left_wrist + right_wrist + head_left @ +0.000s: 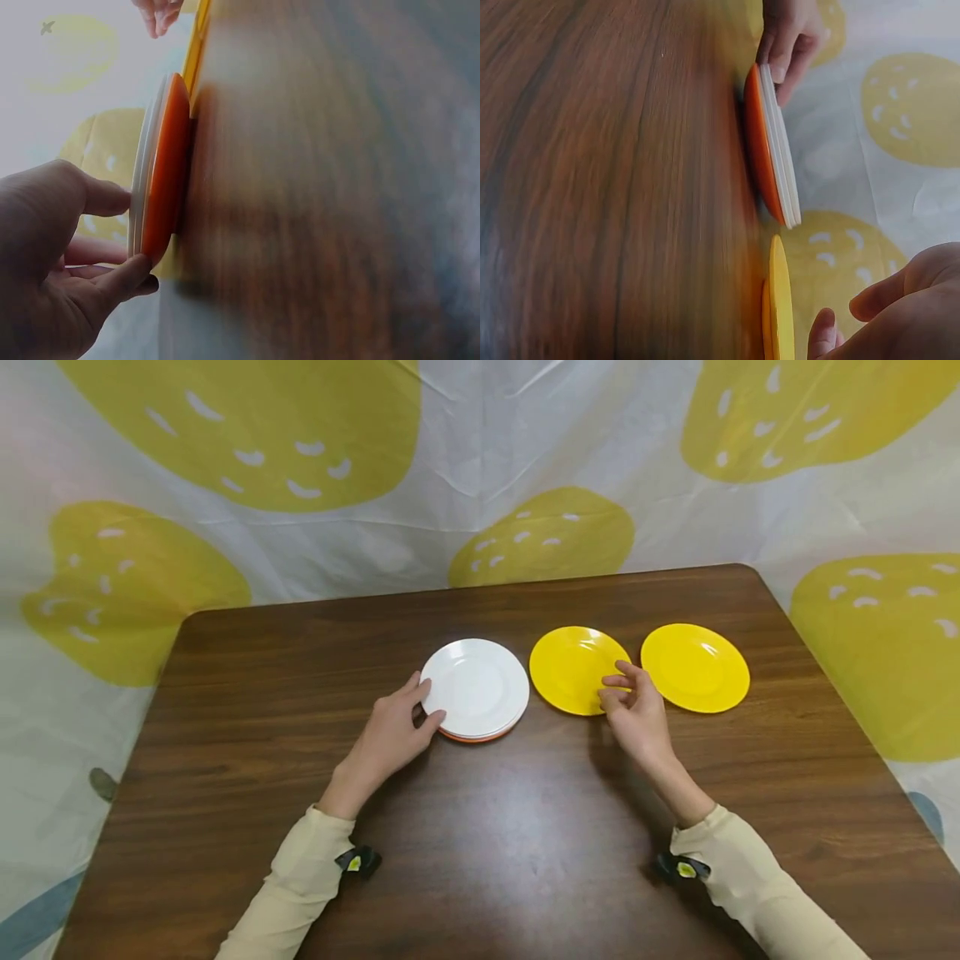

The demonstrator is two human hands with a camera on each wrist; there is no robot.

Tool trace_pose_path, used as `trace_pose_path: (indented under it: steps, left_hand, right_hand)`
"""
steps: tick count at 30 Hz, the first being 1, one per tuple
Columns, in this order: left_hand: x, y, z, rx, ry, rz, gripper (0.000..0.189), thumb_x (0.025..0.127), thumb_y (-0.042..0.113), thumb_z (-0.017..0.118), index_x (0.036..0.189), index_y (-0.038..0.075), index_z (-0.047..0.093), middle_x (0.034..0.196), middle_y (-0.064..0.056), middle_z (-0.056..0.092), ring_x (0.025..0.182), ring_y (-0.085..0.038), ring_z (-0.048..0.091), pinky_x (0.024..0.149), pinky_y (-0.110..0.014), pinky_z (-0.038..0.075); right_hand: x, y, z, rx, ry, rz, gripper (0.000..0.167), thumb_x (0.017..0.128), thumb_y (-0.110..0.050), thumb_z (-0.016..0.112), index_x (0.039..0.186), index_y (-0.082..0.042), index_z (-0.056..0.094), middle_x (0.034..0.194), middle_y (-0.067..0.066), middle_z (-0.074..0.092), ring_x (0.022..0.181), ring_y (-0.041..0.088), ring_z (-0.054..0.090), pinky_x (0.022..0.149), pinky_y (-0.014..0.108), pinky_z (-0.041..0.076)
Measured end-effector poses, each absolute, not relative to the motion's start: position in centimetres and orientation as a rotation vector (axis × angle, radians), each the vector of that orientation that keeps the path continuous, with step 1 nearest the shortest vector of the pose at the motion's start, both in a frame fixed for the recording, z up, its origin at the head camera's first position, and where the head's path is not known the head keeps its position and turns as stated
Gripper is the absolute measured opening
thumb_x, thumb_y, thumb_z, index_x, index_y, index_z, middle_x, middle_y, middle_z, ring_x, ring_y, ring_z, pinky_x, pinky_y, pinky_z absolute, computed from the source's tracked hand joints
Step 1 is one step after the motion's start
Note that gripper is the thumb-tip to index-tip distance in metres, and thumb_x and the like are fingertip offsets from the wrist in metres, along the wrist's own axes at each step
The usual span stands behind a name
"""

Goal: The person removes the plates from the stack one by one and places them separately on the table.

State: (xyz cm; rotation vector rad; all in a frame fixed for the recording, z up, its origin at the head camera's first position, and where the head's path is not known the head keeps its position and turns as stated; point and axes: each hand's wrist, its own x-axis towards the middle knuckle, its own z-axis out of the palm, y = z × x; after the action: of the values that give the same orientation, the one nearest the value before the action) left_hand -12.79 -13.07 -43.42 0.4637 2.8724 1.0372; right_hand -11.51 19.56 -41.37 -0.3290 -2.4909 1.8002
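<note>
A stack of white plates (477,687) sits on top of an orange plate (166,169), left of two yellow plates. My left hand (390,731) holds the stack at its left rim, the thumb at the near side and the fingers spread farther along the edge. Over the right edge of the middle yellow plate (572,672) hovers my right hand (637,714), fingers loosely bent with nothing between them. In the right wrist view, a gap shows between its fingertips and the yellow plate (781,300).
Another yellow plate (696,668) lies to the right, beside the right hand. All the plates stand toward the back of a brown wooden table (510,843). Behind it hangs a white cloth (352,552) with large yellow shapes.
</note>
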Motion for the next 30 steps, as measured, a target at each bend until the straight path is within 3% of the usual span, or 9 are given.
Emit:
trace_pose_path:
  steps: [8,12,15,19,23,30]
  left_hand:
    - [-13.1,-13.3,-44.0,0.354,2.845,1.226,0.056,0.095,0.021,0.07,0.142,-0.005,0.053,0.147,-0.028,0.049,0.116,-0.029,0.067,0.092,-0.037,0.058]
    - [-13.4,-13.2,-43.9,0.251,2.889,1.282,0.05,0.093,0.019,0.072,0.136,-0.003,0.061,0.131,-0.025,0.065,0.103,-0.026,0.074,0.085,-0.037,0.061]
    - [-13.6,-13.1,-43.9,0.136,2.907,1.358,0.044,0.091,0.017,0.072,0.13,-0.002,0.067,0.111,-0.021,0.075,0.09,-0.024,0.077,0.078,-0.036,0.063]
    - [-14.0,-13.0,-44.1,0.007,2.884,1.468,0.038,0.088,0.017,0.073,0.121,-0.001,0.072,0.098,-0.015,0.078,0.084,-0.024,0.076,0.076,-0.036,0.062]
    - [-14.4,-13.3,-44.6,-0.063,2.838,1.502,0.033,0.088,0.022,0.075,0.114,0.002,0.075,0.095,-0.012,0.078,0.084,-0.022,0.074,0.073,-0.027,0.057]
    - [-14.4,-13.6,-44.9,-0.141,2.693,1.629,0.03,0.089,0.023,0.077,0.112,0.003,0.075,0.096,-0.015,0.076,0.084,-0.019,0.069,0.069,-0.014,0.049]
  right_hand:
    - [-11.9,17.4,-41.7,-0.226,-2.519,1.821,0.051,0.097,0.001,0.053,0.145,0.007,0.04,0.124,0.029,0.059,0.107,0.033,0.064,0.077,0.006,0.048]
    - [-12.2,16.1,-41.9,-0.148,-2.548,1.839,0.048,0.097,0.001,0.053,0.143,0.007,0.041,0.122,0.031,0.061,0.111,0.042,0.063,0.079,0.006,0.047]
    - [-12.4,15.1,-42.2,-0.079,-2.614,1.81,0.047,0.097,-0.001,0.055,0.142,0.007,0.043,0.12,0.03,0.063,0.107,0.041,0.065,0.08,0.01,0.048]
    - [-12.5,14.1,-42.8,0.021,-2.733,1.738,0.047,0.097,-0.003,0.057,0.142,0.005,0.045,0.119,0.026,0.064,0.102,0.038,0.066,0.087,0.027,0.055]
    - [-12.5,13.7,-43.2,0.091,-2.808,1.655,0.043,0.097,-0.005,0.058,0.138,0.005,0.05,0.116,0.023,0.064,0.101,0.035,0.064,0.095,0.043,0.055]
    - [-12.2,13.4,-43.4,0.128,-2.795,1.638,0.041,0.095,-0.003,0.061,0.135,0.003,0.056,0.114,0.022,0.064,0.101,0.032,0.063,0.096,0.044,0.055]
